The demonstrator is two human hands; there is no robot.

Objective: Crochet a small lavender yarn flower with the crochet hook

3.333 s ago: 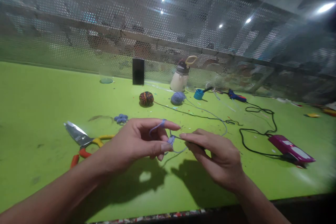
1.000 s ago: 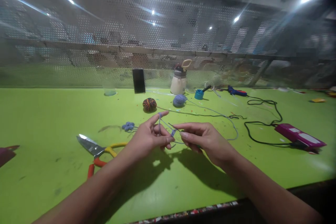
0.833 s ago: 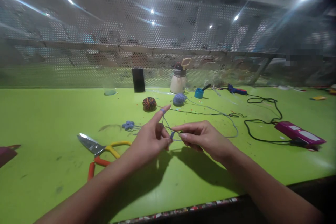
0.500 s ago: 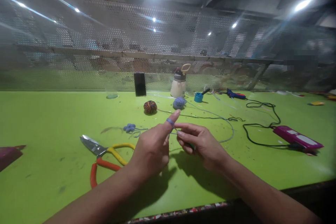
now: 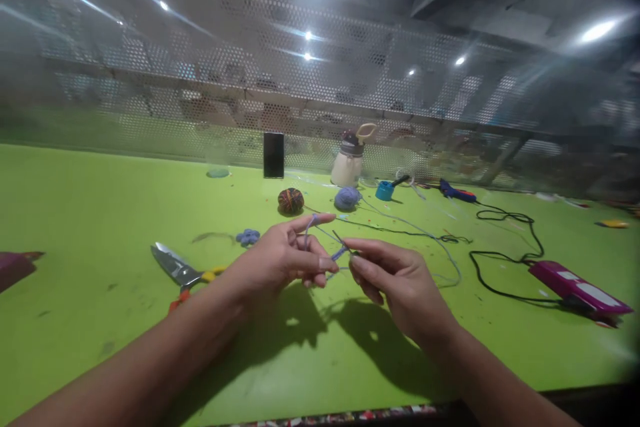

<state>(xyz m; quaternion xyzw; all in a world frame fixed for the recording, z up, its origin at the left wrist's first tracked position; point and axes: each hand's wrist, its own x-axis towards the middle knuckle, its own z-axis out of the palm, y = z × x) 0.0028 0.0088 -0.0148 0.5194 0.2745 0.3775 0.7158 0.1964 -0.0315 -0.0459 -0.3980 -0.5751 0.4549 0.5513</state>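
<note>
My left hand [image 5: 287, 250] pinches a small strip of blue-purple crochet work [image 5: 339, 254] between thumb and a finger. Its index finger points right, with a loop of the same yarn around it. In my right hand [image 5: 400, 277] is a thin crochet hook [image 5: 341, 237], its tip at the strip; the handle is mostly hidden by the fingers. A strand runs back to the blue-purple yarn ball [image 5: 347, 198] beyond the hands. Left of my left hand lies a blue crocheted flower [image 5: 247, 237]. Scissors [image 5: 175, 267] with yellow and orange handles are partly covered by my left forearm.
A multicoloured yarn ball [image 5: 291, 201], a dark phone [image 5: 273, 155] and a bottle [image 5: 347, 163] stand farther back. A blue pot [image 5: 385, 190], a blue glue gun [image 5: 456, 191] and a corded magenta device [image 5: 577, 287] are to the right. Perforated mesh [image 5: 310, 100] borders the green table.
My left hand has turned, its raised thumb lowered into a pinch and its index finger now extended with the yarn loop. The hook and strip show more clearly. The view has tilted slightly.
</note>
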